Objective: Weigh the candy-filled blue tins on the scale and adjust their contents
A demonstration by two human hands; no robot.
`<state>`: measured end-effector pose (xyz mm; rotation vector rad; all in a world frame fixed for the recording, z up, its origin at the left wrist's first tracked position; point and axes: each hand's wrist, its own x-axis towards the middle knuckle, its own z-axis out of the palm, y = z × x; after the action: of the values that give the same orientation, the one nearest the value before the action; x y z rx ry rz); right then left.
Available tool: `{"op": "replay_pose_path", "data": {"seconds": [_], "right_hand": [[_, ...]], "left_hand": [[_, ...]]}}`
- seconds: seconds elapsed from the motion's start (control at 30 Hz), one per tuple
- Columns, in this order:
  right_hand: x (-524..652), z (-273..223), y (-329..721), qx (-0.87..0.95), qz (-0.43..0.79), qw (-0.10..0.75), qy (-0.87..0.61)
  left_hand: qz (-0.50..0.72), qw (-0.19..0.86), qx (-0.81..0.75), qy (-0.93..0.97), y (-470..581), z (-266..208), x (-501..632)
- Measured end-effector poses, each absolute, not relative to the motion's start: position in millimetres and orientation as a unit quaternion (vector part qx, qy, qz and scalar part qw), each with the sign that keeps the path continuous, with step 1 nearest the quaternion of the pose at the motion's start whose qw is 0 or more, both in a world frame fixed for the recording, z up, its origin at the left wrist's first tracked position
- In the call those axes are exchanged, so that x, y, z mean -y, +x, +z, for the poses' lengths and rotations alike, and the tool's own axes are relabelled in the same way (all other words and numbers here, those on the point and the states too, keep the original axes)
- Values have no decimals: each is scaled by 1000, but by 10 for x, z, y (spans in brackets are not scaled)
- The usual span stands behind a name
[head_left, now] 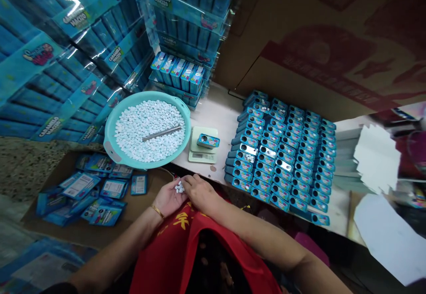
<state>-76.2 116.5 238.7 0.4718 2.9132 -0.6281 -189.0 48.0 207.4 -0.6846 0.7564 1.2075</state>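
L hand (171, 195) is palm up, fingers part-curled, cupping a few pale candies (179, 187). R hand (201, 192) is palm down alongside, fingers bent in over them; can't tell if it's gripping any. Teal basin (149, 165) sits fwd & L of both hands, full of similar candies w/ a metal bar (162, 133) lying on top. Scale (206, 156) is just fwd of R hand, w/ 1 blue tin (208, 141) on it. Tin rows (282, 173), most w/ round openings showing, stand R of hands. Carton (140, 214) w/ blue packs (113, 188) is L of L hand.
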Motion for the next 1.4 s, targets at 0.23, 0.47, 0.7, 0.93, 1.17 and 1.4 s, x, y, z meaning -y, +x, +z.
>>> {"op": "replay_pose_path", "data": {"seconds": [0.23,0.47,0.7,0.93,1.17,1.4], "right_hand": [[-1127,2389,-772,-973,-169,79,133],[-1137,2392,-776,-975,-162,79,130],[-1182,2369,-681,-955,-284,2,87],[-1645,2034,-285,-715,-418,-287,481],[-2191,2007,-365,-712,-346,-340,508],[-1927,2656,-878,-899,-304,-143,281]], "left_hand": [[521,711,-335,-333,-1907,2086,-436],[528,714,-322,-328,-1883,2036,-413],[526,718,-319,-325,-1886,2041,-408],[572,667,-392,-272,-2196,2182,-502],[655,606,-411,-187,-2477,2414,-1056],[632,667,-350,-181,-2127,2438,-1397]]}}
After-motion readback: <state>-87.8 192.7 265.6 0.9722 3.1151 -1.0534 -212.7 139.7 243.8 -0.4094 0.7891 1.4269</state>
